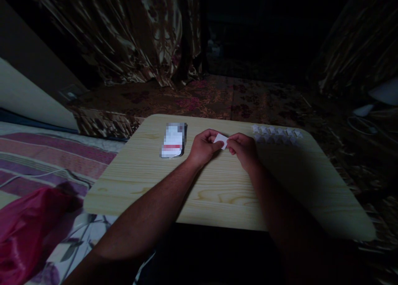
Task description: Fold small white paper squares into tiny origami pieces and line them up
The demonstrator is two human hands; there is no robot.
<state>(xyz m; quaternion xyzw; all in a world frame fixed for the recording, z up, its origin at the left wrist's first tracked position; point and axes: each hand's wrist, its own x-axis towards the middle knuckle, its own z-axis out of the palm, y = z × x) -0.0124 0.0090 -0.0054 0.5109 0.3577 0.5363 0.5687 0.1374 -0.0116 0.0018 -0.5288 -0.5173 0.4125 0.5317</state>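
Note:
Between my two hands is a small white piece of paper (220, 140), roughly square and held above the table. My left hand (203, 146) pinches it with the thumb on its face and the fingers behind. At its right edge, my right hand (243, 147) grips the paper between thumb and curled fingers. Two rows of small white folded paper pieces (275, 132) lie at the table's far right, just beyond my right hand. To the left of my hands lies a phone-shaped object (173, 140), its surface blurred out.
The light wood-grain table (149, 185) has rounded corners. Left of it is a bed with a striped cover (93, 148), a pink cloth or bag (31, 227) and white cables. Patterned curtains (149, 32) hang behind. A white lamp-like object (384, 90) stands at right in dim light.

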